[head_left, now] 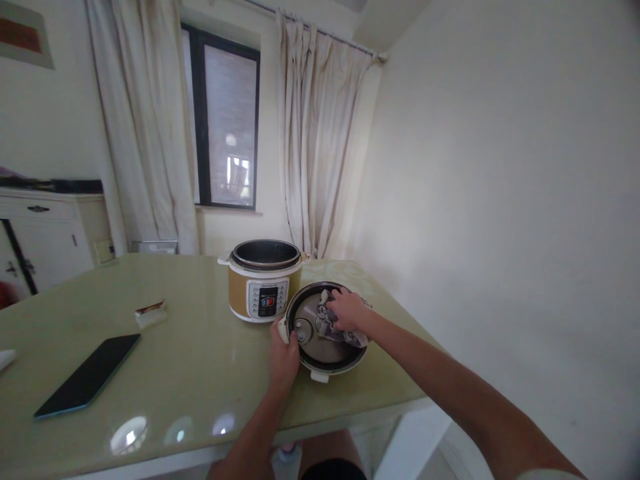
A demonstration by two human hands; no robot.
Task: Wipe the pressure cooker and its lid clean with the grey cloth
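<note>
A round pressure cooker lid [311, 350] is turned with its metal inner side toward me, near the table's right edge. My left hand [284, 357] grips the lid's left rim by a white handle tab. In my right hand [349, 310] is a grey patterned cloth [327, 320], pressed against the lid's inner face. Just behind and to the left stands the electric pressure cooker [240, 293], gold and white, with a button panel on its front. Its top is uncovered, showing a dark inner pot [267, 252].
A dark tablet-like slab [93, 377] lies on the glossy green table [200, 373] at the left. Behind it is a small clear packet [151, 313]. A white object [6, 359] shows at the left edge. The white wall [500, 200] borders the table's right side.
</note>
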